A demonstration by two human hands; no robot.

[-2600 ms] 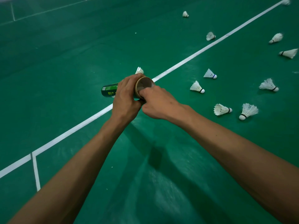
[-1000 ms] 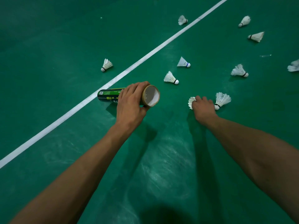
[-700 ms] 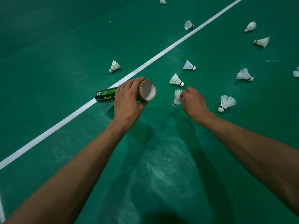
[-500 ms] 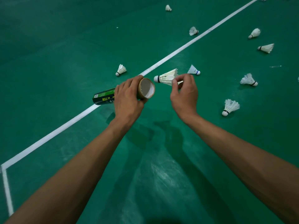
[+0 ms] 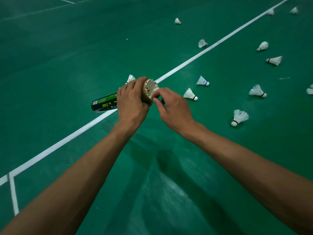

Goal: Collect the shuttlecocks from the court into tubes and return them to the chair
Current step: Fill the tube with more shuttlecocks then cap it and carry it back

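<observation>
The shuttlecock [image 5: 151, 89] sat cork-first in the open mouth of the tube [image 5: 105, 103], its feather skirt flaring out past the cardboard rim, so it was only part-way in. The tube lay almost level above the court [image 5: 67, 53], gripped near its mouth by the left hand [image 5: 131, 100], whose fingers wrapped over the top. The right hand [image 5: 174, 107] was at the skirt's edge with forefinger and thumb curled; whether they pinched the feathers or merely touched them could not be told. To seat it well, the push should probably run straight along the tube's axis, pressing evenly on the skirt rim rather than on one side, so that no feather bent or caught. More lay waiting: a loose shuttlecock [image 5: 190, 95] just right of the hands, others scattered on both sides of the white line [image 5: 186, 62].
</observation>
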